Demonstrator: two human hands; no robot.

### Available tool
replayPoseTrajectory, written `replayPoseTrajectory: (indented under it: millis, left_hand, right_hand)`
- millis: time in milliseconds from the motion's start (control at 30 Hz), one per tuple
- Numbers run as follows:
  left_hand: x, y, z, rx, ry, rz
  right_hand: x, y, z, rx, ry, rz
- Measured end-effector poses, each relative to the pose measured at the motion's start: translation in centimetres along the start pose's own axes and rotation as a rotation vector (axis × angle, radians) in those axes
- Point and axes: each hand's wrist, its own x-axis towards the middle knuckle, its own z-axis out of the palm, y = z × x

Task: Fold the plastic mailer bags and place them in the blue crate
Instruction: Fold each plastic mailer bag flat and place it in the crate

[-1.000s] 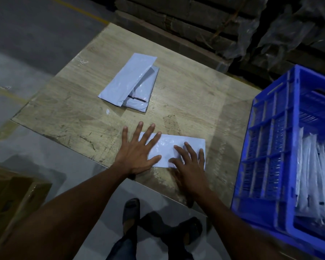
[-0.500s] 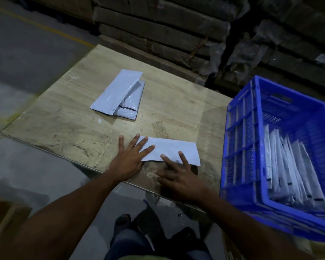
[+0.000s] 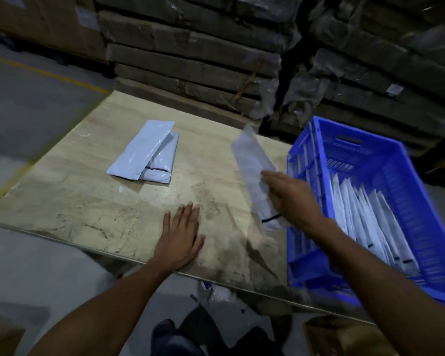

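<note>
My right hand (image 3: 292, 197) grips a folded white mailer bag (image 3: 253, 165) and holds it tilted in the air above the table, just left of the blue crate (image 3: 365, 160). The bag is blurred by motion. Inside the crate stand several folded white mailers (image 3: 370, 217) in a row. My left hand (image 3: 181, 235) rests flat on the wooden table (image 3: 88, 191) near its front edge, fingers straight, holding nothing. A small pile of unfolded grey mailer bags (image 3: 145, 152) lies farther back on the table.
Stacked flat cardboard wrapped in plastic (image 3: 203, 55) rises behind the table. The crate sits on the table's right end. Grey floor with a yellow line (image 3: 46, 73) lies to the left. Cardboard boxes (image 3: 344, 337) stand below the table's front edge.
My right hand lifted the folded mailer off the table and swung it right toward the crate. My left hand let go of it and stays flat on the table.
</note>
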Motion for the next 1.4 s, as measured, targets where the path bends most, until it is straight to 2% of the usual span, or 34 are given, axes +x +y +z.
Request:
replayPoseTrajectory:
  millis: [67,200,433,567,667,767,933,1200,1267,1400]
  left_hand:
    - [0.9,1.9,0.7,0.040,-0.037,0.021]
    - [2.8,5.4,2.2,0.104,-0.062,0.123]
    - [6.1,13.8,4.1,0.071,-0.142,0.205]
    - [7.7,17.2,5.2,0.006,-0.170,0.277]
    - [8.8,19.0,6.1,0.001,-0.160,0.259]
    - [9.0,20.0,6.5,0.004,-0.122,0.192]
    - [8.8,20.9,6.8,0.013,-0.075,0.136]
    - [8.7,20.9,6.7,0.011,-0.066,0.139]
    - [8.7,20.9,6.8,0.014,-0.066,0.144]
    - [8.6,20.9,7.0,0.047,-0.063,0.151]
  right_hand:
    - [0.3,2.2,-3.2,0.027,0.124,0.107]
    - [-0.9,5.6,-9.6,-0.049,0.264,0.209]
    - [-7.7,12.6,-16.4,-0.175,0.291,0.327]
    - [-12.3,16.1,-17.4,-0.237,0.196,0.398]
    - [-14.7,18.3,-18.0,-0.322,0.136,0.375]
    - [-16.2,19.7,-18.4,-0.417,-0.027,0.375]
    - [-18.2,22.1,-17.6,-0.520,-0.329,0.500]
    - [-19.6,21.7,-13.6,-0.555,-0.629,0.603]
    - [-20.0,21.5,-12.7,-0.517,-0.659,0.619]
    - [-20.6,21.2,-11.4,-0.405,-0.580,0.664]
